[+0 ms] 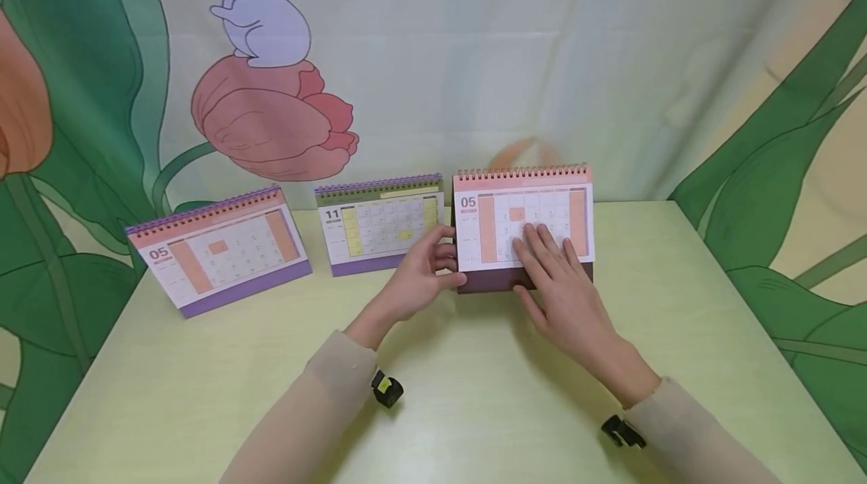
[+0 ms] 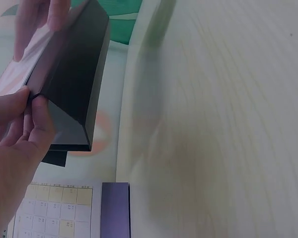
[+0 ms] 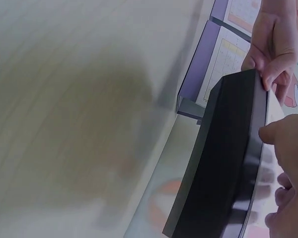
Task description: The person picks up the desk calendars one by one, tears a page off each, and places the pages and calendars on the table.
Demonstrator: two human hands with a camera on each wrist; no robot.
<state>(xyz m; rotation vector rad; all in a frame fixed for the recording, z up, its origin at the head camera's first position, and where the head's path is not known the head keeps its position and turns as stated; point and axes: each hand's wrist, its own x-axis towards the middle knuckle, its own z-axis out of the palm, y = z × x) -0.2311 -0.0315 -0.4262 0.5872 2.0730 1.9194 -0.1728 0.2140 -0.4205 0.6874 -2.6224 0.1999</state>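
A pink-topped desk calendar [image 1: 497, 232] showing 05, with a dark base [image 2: 74, 64], stands tilted back in front of me. My left hand [image 1: 421, 275] pinches its left edge between thumb and fingers, near the lower corner. On the page's lower right lies my right hand [image 1: 565, 296], its fingers fairly straight and pointing up the page. In the right wrist view the right thumb [image 3: 269, 133] touches the base's edge. The dark front and side of the base [image 3: 216, 163] show in both wrist views.
Close to the left hand stands a green-topped calendar [image 1: 382, 228] showing 11, on a purple base. Farther left is a pink-topped calendar [image 1: 220, 251] showing 05, set at an angle. All are near the back edge of the pale table [image 1: 474, 394], before a printed curtain [image 1: 433, 77].
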